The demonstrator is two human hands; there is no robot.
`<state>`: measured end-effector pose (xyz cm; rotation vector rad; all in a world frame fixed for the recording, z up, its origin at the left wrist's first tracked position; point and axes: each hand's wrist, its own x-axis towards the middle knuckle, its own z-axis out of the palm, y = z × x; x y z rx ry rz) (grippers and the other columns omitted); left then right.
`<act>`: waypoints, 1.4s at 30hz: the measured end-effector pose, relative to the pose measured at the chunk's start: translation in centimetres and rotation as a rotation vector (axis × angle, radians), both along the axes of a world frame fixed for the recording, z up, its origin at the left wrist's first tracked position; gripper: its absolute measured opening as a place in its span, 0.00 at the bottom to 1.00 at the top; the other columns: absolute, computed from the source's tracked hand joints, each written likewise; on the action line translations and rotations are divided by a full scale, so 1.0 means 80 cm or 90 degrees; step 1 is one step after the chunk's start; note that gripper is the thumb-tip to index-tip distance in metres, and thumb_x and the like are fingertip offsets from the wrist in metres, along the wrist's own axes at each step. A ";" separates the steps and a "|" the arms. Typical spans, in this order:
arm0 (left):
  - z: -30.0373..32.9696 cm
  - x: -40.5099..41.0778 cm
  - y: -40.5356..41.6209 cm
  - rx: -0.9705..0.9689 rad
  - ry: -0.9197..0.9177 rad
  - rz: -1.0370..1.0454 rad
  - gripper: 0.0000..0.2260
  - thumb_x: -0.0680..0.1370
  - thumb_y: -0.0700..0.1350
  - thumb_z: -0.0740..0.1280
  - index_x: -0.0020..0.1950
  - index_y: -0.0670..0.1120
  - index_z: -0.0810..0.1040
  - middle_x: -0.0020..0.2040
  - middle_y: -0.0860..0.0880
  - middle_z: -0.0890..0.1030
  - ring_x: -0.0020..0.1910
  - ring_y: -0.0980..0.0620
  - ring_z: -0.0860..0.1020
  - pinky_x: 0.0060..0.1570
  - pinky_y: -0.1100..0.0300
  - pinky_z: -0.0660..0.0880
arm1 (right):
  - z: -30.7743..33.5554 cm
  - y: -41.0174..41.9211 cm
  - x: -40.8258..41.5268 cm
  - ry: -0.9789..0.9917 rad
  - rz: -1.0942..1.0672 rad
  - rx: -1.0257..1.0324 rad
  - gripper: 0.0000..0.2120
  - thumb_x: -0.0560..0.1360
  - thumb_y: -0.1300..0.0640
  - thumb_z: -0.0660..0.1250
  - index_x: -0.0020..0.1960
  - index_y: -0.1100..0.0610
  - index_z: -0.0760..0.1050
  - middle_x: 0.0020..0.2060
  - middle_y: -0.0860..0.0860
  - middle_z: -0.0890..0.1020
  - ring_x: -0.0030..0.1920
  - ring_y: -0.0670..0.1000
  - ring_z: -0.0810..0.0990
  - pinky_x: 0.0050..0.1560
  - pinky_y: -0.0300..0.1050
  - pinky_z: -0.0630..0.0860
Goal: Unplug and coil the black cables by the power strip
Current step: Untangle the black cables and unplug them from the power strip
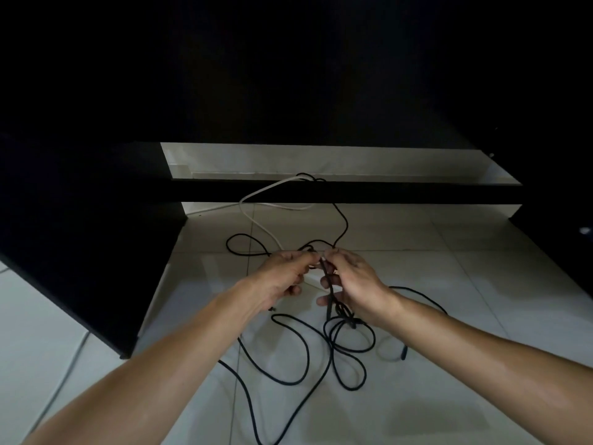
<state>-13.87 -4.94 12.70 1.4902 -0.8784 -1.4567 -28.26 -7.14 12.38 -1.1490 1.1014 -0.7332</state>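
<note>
Black cables [290,351] lie in loose loops on the pale tiled floor in front of me. Both hands meet above them in the head view. My right hand [349,281] grips a bunch of black cable strands that hangs down from it to the floor. My left hand [284,276] pinches the cable at the top of that bunch, fingertips against the right hand's. A small white piece [313,279], perhaps part of the power strip, shows between the hands; the rest is hidden. One black cable [343,220] runs up to the dark crossbar.
A white cord [256,220] loops from the dark crossbar [417,191] down to the hands. A dark furniture panel [80,236] stands at the left. Another white cord [69,367] lies on the floor at the lower left. A loose black cable end [402,353] lies at the right.
</note>
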 end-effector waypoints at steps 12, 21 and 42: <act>-0.010 0.009 -0.001 -0.020 -0.037 0.036 0.07 0.77 0.47 0.69 0.41 0.48 0.83 0.24 0.57 0.70 0.25 0.58 0.64 0.27 0.64 0.66 | 0.001 -0.013 -0.016 0.194 0.070 -0.286 0.03 0.79 0.59 0.68 0.46 0.54 0.79 0.45 0.58 0.82 0.35 0.51 0.85 0.27 0.42 0.77; -0.011 0.009 0.000 -0.055 -0.108 0.030 0.07 0.77 0.48 0.69 0.41 0.50 0.84 0.29 0.54 0.70 0.29 0.56 0.66 0.33 0.63 0.68 | -0.010 -0.020 -0.012 0.106 0.061 -0.076 0.08 0.79 0.55 0.67 0.42 0.50 0.82 0.37 0.48 0.81 0.43 0.49 0.81 0.54 0.58 0.81; -0.012 0.014 -0.001 -0.024 -0.055 -0.037 0.08 0.78 0.46 0.68 0.51 0.44 0.84 0.30 0.54 0.73 0.28 0.57 0.67 0.31 0.62 0.67 | -0.011 -0.019 -0.019 0.235 0.098 -0.413 0.08 0.76 0.58 0.71 0.46 0.44 0.76 0.40 0.45 0.80 0.33 0.55 0.80 0.33 0.55 0.81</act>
